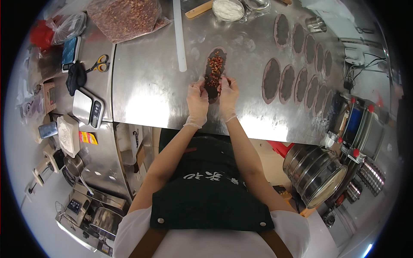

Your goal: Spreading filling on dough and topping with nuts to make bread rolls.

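Observation:
A long oval dough piece [214, 88] lies on the steel table in front of me, its pinkish rim showing round a dark filling. Chopped reddish-brown nuts [216, 63] cover the filling's far and middle part. Both my hands wear clear thin gloves. My left hand [197, 103] is at the near left edge of the dough, fingers curled together. At the right edge, beside the nuts, my right hand [229, 96] has its fingers pinched. What either hand grips, if anything, is hidden by the fingers.
Several more filled ovals [271, 81] lie in rows at right. A white rolling pin [180, 38], a bag of nuts [124, 17] and a bowl of flour [228, 9] stand beyond. Scissors [101, 63] and a scale [88, 107] are at left. Round metal sieves [316, 172] stand below right.

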The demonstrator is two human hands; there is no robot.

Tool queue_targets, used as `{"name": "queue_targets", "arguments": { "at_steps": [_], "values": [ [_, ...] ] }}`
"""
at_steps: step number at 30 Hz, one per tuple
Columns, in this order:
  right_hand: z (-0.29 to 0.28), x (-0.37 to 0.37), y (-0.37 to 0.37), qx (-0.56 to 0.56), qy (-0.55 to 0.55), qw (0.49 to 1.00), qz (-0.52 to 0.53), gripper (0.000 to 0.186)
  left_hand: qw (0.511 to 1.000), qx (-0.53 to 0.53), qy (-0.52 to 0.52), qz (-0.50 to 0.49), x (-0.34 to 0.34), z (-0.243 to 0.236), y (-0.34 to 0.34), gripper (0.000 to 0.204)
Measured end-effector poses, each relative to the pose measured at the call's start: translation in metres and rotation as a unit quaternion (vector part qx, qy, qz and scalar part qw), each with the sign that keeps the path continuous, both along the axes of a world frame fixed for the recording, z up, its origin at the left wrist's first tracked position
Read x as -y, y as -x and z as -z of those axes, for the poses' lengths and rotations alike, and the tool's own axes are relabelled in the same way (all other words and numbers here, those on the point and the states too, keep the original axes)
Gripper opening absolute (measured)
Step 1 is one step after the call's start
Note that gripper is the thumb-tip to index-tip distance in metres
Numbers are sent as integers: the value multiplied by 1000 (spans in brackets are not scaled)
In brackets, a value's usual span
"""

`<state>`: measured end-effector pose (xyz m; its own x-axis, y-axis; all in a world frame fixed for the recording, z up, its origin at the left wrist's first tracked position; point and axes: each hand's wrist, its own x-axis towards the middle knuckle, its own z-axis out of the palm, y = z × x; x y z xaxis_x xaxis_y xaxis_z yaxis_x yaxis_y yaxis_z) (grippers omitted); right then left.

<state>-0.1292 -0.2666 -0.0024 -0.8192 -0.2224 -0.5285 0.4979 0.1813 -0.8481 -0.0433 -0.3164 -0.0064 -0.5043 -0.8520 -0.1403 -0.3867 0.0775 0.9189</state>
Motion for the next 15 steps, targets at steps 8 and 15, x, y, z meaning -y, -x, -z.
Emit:
{"name": "queue_targets", "arguments": {
  "at_steps": [8, 15],
  "values": [
    [-14, 10, -13, 38, 51, 997, 49, 12, 1000, 7, 3, 18, -1, -12, -10, 35],
    [-7, 20, -22, -27, 138, 984, 108, 23, 977, -94, -190, -23, -4, -14, -4, 34]
  ]
}}
